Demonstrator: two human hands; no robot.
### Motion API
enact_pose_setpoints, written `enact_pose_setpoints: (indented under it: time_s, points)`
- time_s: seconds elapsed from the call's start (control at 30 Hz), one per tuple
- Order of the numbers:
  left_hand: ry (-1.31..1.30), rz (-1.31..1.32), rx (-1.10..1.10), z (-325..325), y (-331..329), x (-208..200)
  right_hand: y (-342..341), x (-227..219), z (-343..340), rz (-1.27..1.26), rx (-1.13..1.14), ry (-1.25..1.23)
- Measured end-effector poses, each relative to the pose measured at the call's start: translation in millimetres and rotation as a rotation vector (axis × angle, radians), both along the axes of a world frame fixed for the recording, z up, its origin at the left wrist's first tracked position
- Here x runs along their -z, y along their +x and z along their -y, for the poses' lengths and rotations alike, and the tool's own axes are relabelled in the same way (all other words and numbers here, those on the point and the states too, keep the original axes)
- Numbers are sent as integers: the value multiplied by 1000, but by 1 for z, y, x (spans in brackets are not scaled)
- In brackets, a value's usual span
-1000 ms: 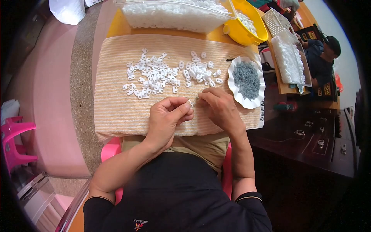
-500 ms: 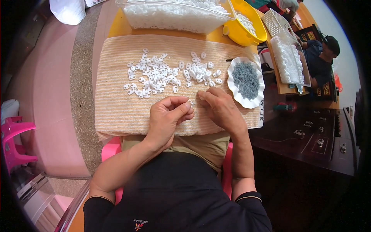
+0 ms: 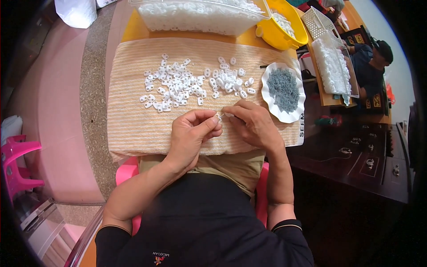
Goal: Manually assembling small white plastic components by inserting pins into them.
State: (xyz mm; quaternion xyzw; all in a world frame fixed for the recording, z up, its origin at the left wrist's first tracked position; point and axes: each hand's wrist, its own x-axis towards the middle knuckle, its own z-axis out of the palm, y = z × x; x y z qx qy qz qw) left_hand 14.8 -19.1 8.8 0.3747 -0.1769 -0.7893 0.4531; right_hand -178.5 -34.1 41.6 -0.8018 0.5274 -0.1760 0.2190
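Observation:
My left hand is closed in a pinch on a small white plastic piece near the front of the striped towel. Just to its right, my right hand pinches something thin and tiny, its tip close to that piece; its kind is too small to tell. Beyond my hands lie two loose groups of white two-holed plastic pieces, a larger left pile and a smaller right pile of rounder ones. A white wavy-rimmed dish by my right hand holds a heap of fine grey bits.
At the far edge stand a clear bin full of white pieces and a yellow basin. Another person sits at the right by a second clear bin. A pink stool stands on the floor at left.
My right hand's fingertips have moved slightly left and up, nearer the white piece in my left hand. The left hand has hardly moved and keeps its pinch.

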Motion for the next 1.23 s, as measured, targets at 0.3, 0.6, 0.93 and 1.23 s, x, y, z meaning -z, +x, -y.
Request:
enact_pose_setpoints:
  time_s: [0.3, 0.6, 0.93, 1.23]
  points:
    - [-5, 4, -5, -1, -1, 2, -1, 4, 2, -18, -51, -20]
    - [-4, 0, 4, 0, -1, 1, -9, 3, 0, 202, 75, 130]
    - [8, -9, 12, 0, 0, -1, -18, 10, 1, 690, 159, 537]
    - [-7, 8, 57, 1, 2, 0, -19, 19, 1, 780, 140, 593]
